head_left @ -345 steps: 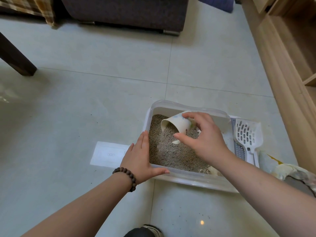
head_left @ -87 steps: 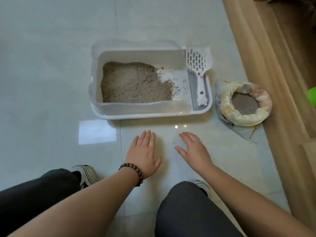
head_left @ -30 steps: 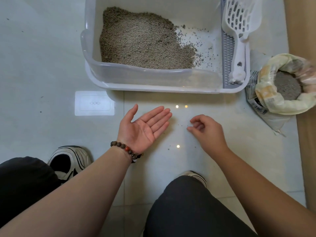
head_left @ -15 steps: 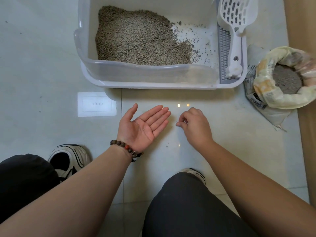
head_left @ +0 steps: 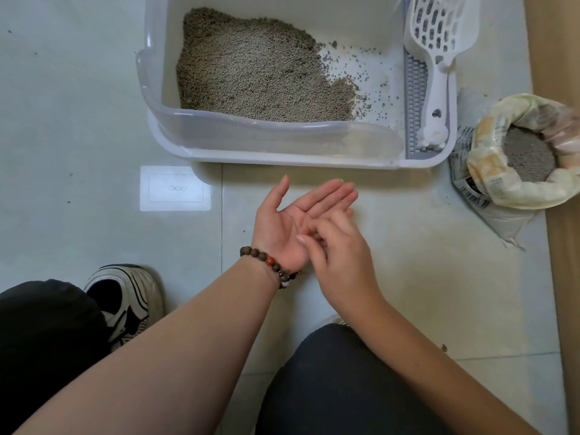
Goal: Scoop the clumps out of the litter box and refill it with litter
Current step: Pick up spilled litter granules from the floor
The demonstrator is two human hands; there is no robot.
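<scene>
**Desk:** What's in the containers?

**Me:** I see the litter box [head_left: 270, 142] on the floor tiles [head_left: 78, 89], straight ahead of the knees. Its litter [head_left: 257, 70] is heaped toward the left and near side; the right part of the tray floor shows bare white plastic with loose grains scattered over it. On the box's right-hand ledge, over a grey grated strip, lies the slotted white scoop [head_left: 437, 42], handle toward me. Just right of the box sits the litter bag [head_left: 514, 158], its mouth rolled down, grey litter showing inside.

**Desk:** And the hands?

**Me:** My left hand [head_left: 292, 221] is palm up, fingers straight and spread a little, a bead bracelet [head_left: 270, 262] on the wrist. My right hand [head_left: 335, 252] is over that palm, fingertips bunched and touching it. Whether they pinch anything, I cannot tell.

**Desk:** Room to move?

**Me:** Both hands are near the box's front wall, apart from it, with a strip of bare tile between. A pale floor plate [head_left: 175, 188] sits left of them. A wooden edge [head_left: 561, 277] runs down the right side, close behind the bag. A shoe [head_left: 125, 299] and dark trouser legs fill the near foreground.
</scene>
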